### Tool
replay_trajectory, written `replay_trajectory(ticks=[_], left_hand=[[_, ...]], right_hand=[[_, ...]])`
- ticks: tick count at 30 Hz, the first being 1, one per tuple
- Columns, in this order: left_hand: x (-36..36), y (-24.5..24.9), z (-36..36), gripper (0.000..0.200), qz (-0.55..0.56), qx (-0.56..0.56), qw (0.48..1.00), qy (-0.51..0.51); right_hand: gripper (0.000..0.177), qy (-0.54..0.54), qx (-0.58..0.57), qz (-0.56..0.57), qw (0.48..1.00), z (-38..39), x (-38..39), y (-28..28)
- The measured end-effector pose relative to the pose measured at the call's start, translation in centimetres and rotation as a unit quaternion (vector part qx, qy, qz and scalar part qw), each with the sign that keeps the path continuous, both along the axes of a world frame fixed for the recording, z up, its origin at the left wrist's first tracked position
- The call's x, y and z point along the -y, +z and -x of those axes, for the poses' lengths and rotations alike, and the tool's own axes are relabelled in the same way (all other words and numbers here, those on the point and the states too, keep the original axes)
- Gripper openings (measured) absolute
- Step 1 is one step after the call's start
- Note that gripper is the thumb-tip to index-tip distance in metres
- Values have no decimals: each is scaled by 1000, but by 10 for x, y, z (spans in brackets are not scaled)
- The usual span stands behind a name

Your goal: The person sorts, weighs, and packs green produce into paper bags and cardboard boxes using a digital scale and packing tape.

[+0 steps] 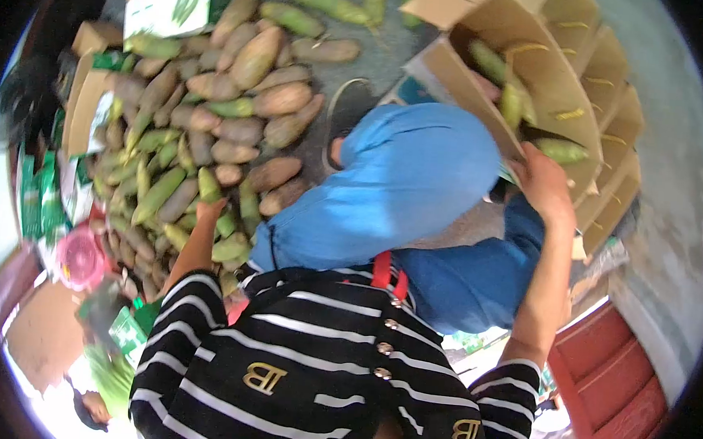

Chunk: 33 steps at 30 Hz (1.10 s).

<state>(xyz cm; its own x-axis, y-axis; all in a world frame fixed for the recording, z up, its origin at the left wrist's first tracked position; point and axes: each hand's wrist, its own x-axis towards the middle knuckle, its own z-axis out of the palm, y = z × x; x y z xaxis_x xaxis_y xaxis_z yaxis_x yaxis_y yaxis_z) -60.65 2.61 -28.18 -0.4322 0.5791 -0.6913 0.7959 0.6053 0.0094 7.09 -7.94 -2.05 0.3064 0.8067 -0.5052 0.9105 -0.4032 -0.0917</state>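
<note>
Head view: the left hand is down in the pile with its fingers at the lower end of one green ear — looks like corn in the husk — but they're too small and blurry, so I can't tell if they're clamped on it or just touching. The right hand is over at the near edge of one open cardboard box; its fingertips are partly hidden there, so no telling whether they're apart or together. Inside that box I count at least three green ears plus one pinkish one, and the nearest green one lies just beside the right hand. Behind it there's a row of at least three more open boxes with yellow strips on them. Back on the left, the big pile spreads over the floor — dozens of ears, purplish-brown and green mixed, too overlapped for an exact count. One brown ear sits at the pile's upper right side. Between the two hands are two legs in blue jeans, with a black-and-white striped top below, four gold buttons down the front. Farther out: one white-and-green carton at the top of the pile, one pink plastic thing at left, one other person in bright green at lower left, and one red door-like panel at lower right.
</note>
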Motion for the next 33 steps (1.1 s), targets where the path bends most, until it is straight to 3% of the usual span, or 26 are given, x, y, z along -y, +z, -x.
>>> replay_trajectory(ticks=[2,3,7,12,15,17,19,23,25,30,33], left_hand=[[-4,-18,-1,61,-70,9,997,25],[-16,-12,-24,61,-105,34,994,-21],[-56,76,-154,61,-273,185,931,-160],[-90,231,-342,57,-431,430,755,-243],[-86,287,-422,65,-454,547,642,-288],[-91,301,-468,70,-470,527,581,-404],[-91,306,-515,68,-506,502,470,-520],[-90,262,-549,52,-374,421,505,-654],[-83,265,-544,47,-316,412,530,-670],[-71,296,-521,41,-292,460,533,-647],[-65,309,-516,40,-279,474,544,-634]], right_hand=[[19,4,-9,-18,1000,0,0,2],[18,11,-4,-21,1000,-1,1,1],[21,14,-19,-25,999,-4,3,-2],[21,23,-6,-63,998,-1,5,-3],[18,25,-13,-86,996,-4,10,-10],[19,20,-14,-76,997,-6,10,-16],[20,13,-11,-66,998,-7,9,-17],[18,17,-6,-59,998,-8,10,-19],[17,16,-1,-64,998,-9,11,-21],[14,47,-2,-69,996,-5,8,-12],[21,11,-13,-47,999,-4,7,-14]])
